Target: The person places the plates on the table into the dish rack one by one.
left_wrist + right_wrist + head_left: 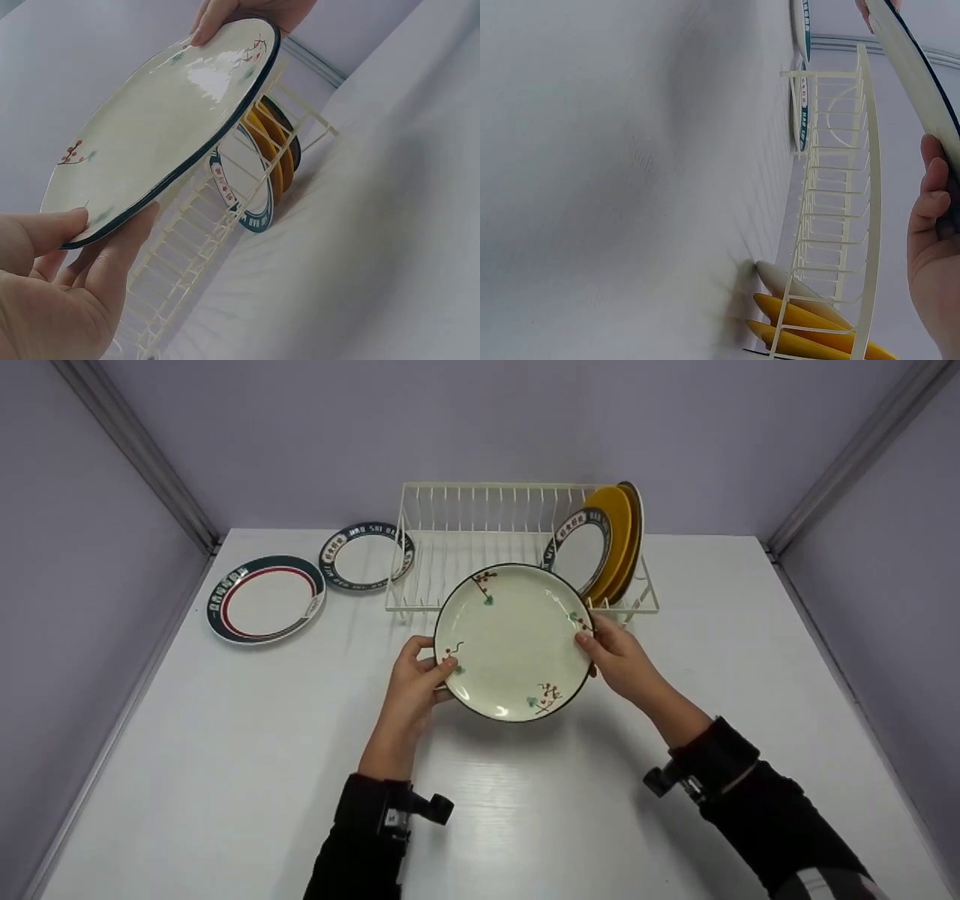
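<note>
cream floral plate (514,641) hangs above the worktop (225,750), just near of the dish rack (480,521); left hand (416,679) and right hand (619,656) each pinch opposite rim edges, face tilted up.

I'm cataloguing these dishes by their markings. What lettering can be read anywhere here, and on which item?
No text reads with certainty.
Dark-rimmed plate lying by the rack: white Latin capitals and label characters, too blurred.
Red-ringed plate: white characters, too small.
Racked dark-rimmed plate: white lettering, blurred.
Floral plate held by both hands: no text.
</note>
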